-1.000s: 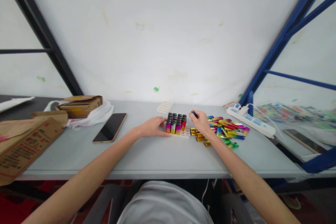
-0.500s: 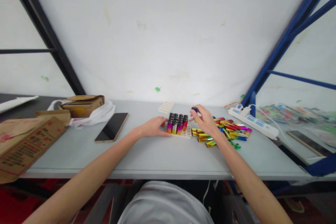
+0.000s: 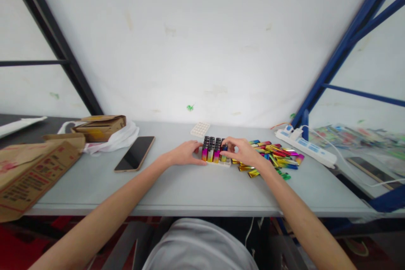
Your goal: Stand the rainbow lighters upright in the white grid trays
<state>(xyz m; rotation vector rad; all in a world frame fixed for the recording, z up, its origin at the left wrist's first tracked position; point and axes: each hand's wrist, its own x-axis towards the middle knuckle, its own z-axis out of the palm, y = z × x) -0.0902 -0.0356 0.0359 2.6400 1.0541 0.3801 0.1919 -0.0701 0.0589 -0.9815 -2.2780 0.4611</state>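
Pinched between the thumb and fingers of the right hand point(image 3: 242, 151), a slim upright lighter point(image 3: 224, 152), dark and bluish at the top and yellowish lower down, is at the right part of a pale gridded tray point(image 3: 225, 164); whether its base is seated in a pocket cannot be told behind the fingers. Beside it, close-packed rows of standing lighters point(image 3: 211, 153) show blackish caps over glossy bodies shading from magenta to yellow. Left hand point(image 3: 186, 152) curves around the tray's left side, thumb and fingers apart, the thumb by the front corner. Just to the right of the tray, beneath and beyond the right hand, lies a loose heap of shiny lighters point(image 3: 276, 152), metallic gold, red, green and blue. Behind the standing rows, a second gridded tray point(image 3: 200, 129) rests flat on the smooth grey tabletop point(image 3: 196, 190). Farther out on the left are a glassy black phone point(image 3: 134, 154), a crumpled white plastic bag point(image 3: 122, 138) around a small cardboard box point(image 3: 100, 129), and a larger printed carton point(image 3: 41, 173). At the right, a hard white power strip point(image 3: 306, 148) lies slantwise near a blue metal frame point(image 3: 335, 57).
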